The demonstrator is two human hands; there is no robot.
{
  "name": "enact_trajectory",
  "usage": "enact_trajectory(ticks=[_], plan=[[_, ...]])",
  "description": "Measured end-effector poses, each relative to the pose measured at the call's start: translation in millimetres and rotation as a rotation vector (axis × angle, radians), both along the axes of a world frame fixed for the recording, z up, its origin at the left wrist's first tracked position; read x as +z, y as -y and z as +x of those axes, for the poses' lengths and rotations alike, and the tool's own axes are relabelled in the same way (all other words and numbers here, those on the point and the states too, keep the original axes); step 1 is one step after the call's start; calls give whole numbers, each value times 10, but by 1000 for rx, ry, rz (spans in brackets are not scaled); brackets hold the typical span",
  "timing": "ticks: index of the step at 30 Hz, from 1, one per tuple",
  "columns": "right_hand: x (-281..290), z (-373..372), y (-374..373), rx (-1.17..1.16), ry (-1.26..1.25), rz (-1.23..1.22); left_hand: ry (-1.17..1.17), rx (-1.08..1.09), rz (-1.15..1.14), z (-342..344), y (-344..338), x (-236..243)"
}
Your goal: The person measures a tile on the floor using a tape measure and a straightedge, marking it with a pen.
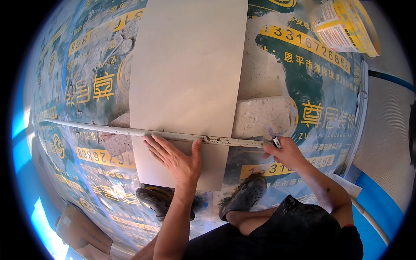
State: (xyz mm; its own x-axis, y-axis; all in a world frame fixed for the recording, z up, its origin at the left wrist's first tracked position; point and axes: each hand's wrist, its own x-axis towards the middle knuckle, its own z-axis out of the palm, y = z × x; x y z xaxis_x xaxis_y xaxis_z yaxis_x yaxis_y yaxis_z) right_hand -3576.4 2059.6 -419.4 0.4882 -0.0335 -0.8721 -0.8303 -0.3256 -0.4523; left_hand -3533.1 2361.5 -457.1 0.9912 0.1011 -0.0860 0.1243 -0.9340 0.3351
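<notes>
- Head view: long off-white bar (173, 136) lies across pale panel (186, 69), near panel's close end; dark specks on bar.
- Bar's long axis runs L–R, approx. crosswise to panel; R end sits a bit closer to person, L end sticks out well past panel edge.
- L hand (180, 162): flat, fingers spread, on bar + panel.
- R hand (284, 151): gripping pen (273, 135) at bar's R end; can't tell if pen tip touches anything.
- Step (judging): prob. steadying/lining up bar as straightedge, pre-marking. Next move likely calls for L hand pressure, bar kept still, pen brought over panel.
- Outward: rough slab (263, 116) R of panel; yellow bucket (346, 30) far R; printed floor sheet (312, 91) under all.
</notes>
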Motion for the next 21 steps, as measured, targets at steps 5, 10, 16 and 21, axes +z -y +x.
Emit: enact_trajectory(ticks=[5, 10, 16, 21], plan=[[-2, 23, -5, 18, -2, 0, -13, -4, 14, 3, -12, 14], [165, 119, 34, 62, -30, -29, -10, 18, 29, 11, -19, 15], [436, 302, 150, 94, 425, -339, 14, 17, -11, 16, -12, 41], [521, 616, 36, 70, 491, -165, -14, 23, -40, 22, 8, 62]])
